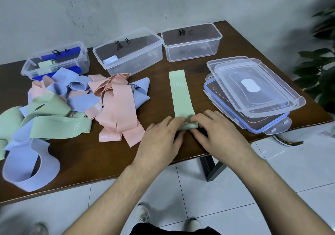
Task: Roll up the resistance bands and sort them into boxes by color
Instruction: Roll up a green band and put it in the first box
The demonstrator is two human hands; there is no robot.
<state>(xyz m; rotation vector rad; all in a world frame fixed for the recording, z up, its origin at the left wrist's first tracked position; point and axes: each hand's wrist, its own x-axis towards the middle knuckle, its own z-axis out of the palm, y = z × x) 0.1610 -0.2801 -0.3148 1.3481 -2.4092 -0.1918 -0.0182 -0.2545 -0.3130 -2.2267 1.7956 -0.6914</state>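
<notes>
— Because you are laying the green band (181, 93) flat and lengthwise on the table (181, 66), with its far end reaching toward box C (192, 42), are you getting an even roll?

— You are, I judge. Your left hand (161, 137) and right hand (215, 131) are both curling their fingertips over the near end of that band, pinching the first small turn between them so it is not springing open.

— Why are the lids (253, 93) sitting stacked to the right of the band?

— Probably so you are reaching into open boxes. Box A (56, 60), far left of the band, is already holding rolled green pieces; box B (126, 53) is standing between A and C.

— And the loose pile (76, 106)?

— It is lying left of the band, waiting unrolled.
</notes>
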